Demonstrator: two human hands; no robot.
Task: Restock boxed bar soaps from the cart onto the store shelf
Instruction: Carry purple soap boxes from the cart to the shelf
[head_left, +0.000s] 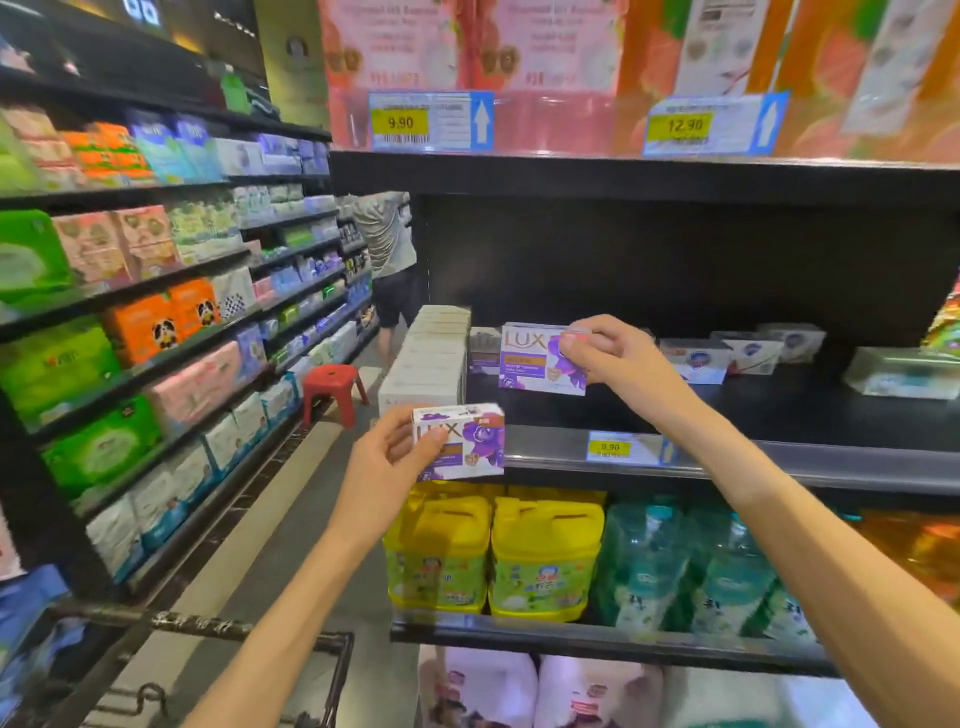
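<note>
My right hand (610, 353) pinches the top right corner of a white and purple Lux soap box (535, 358), held upright over the black shelf (727, 415). My left hand (395, 452) grips a second Lux soap box (467, 441) just in front of the shelf's edge, lower and to the left. A row of white soap boxes (428, 358) stands on the shelf's left end. More purple boxes (483, 348) sit behind the one in my right hand, partly hidden. The cart's black rim (218, 629) shows at the bottom left.
Several white soap boxes (737, 353) lie at the back right of the shelf. Yellow jugs (493, 556) and green refill pouches (691, 571) fill the shelf below. A red stool (332, 387) and a person (389, 260) stand down the aisle.
</note>
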